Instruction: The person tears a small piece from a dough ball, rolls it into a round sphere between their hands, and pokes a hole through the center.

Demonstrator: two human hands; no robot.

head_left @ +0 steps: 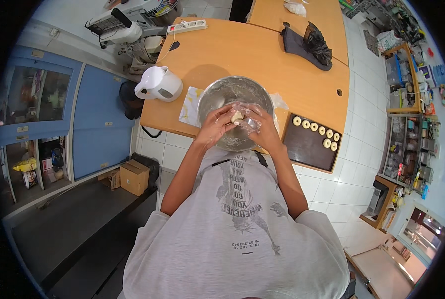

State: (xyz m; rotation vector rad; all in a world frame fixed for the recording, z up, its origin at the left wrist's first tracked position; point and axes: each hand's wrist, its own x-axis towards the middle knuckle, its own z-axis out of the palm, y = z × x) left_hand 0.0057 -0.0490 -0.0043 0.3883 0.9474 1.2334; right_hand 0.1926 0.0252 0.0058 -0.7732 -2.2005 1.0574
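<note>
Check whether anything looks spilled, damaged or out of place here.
I see no obvious spill or damage. Only the black plastic bag looks untidy: it lies crumpled toward the far right of the wooden tabletop, while the dough rings sit in neat rows on the dark baking tray.

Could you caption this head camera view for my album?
Left hand and right hand meet around pale dough over a metal bowl, beside a dark tray of small rings.
</note>
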